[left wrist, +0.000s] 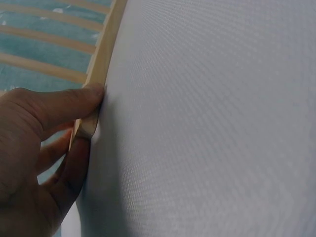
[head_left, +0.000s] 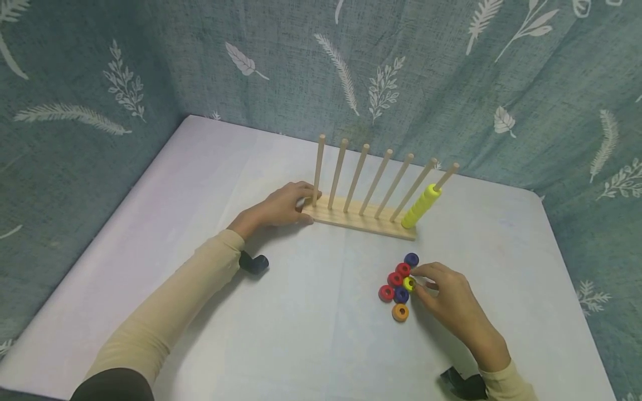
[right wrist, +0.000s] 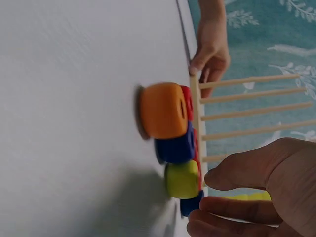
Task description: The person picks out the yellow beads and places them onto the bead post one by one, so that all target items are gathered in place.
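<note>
My left hand [head_left: 287, 205] grips the left end of a wooden peg rack [head_left: 361, 221], thumb on the front edge and fingers behind, as the left wrist view shows. Several upright pegs stand on it; the rightmost carries a stack of yellow beads [head_left: 421, 206]. My right hand [head_left: 451, 298] reaches to a loose bead cluster in front of the rack. Its thumb and forefinger are parted, tips right at a yellow bead [right wrist: 181, 179]. Around that bead lie red beads [head_left: 387, 293], dark blue beads [head_left: 401, 294] and one orange bead [head_left: 400, 312], holes facing up.
A white cloth [head_left: 281, 328] covers the table. Green leaf-patterned fabric [head_left: 281, 67] hangs behind and at both sides. Black wrist mounts [head_left: 254, 263] stick out from both sleeves, close over the cloth.
</note>
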The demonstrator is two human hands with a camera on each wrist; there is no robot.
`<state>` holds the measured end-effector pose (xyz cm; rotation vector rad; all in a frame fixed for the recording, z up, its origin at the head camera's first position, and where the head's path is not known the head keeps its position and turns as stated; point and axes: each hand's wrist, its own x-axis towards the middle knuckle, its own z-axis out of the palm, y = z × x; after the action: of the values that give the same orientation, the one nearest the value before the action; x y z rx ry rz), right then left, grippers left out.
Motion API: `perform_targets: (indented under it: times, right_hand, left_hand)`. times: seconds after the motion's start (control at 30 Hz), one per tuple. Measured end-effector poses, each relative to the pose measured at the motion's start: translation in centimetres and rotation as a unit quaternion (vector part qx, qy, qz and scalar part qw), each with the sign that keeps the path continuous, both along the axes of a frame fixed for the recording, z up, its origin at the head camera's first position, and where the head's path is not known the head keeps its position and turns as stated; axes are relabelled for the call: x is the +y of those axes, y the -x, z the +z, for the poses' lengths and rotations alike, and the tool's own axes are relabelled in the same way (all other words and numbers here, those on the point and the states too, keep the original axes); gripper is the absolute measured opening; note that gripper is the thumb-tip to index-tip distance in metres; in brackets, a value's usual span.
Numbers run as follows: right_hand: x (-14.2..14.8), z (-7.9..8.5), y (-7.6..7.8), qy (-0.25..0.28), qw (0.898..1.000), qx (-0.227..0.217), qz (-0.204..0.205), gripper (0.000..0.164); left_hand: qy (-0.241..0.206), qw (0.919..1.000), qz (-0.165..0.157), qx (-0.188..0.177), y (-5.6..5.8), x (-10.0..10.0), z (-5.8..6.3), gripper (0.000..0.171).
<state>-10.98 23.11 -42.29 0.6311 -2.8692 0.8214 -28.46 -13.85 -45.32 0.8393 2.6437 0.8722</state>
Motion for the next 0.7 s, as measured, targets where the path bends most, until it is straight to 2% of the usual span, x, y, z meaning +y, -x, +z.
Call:
perform_targets:
  times: [0.3, 0.7]
  right_hand:
    - [-0.36, -0.76, -0.19, 0.001, 1.0, -0.016, 0.002, 0.024]
    - [-0.59, -1.0, -0.18, 0.007, 1.0, -0.017, -0.001, 0.027]
  left_hand:
    - [-0.007, 1.0, 0.003, 0.0, -0.12, -0.06, -0.04, 0.062]
    - [-0.005, 1.0, 0.002, 0.004, 0.0, -0.01, -0.11, 0.062]
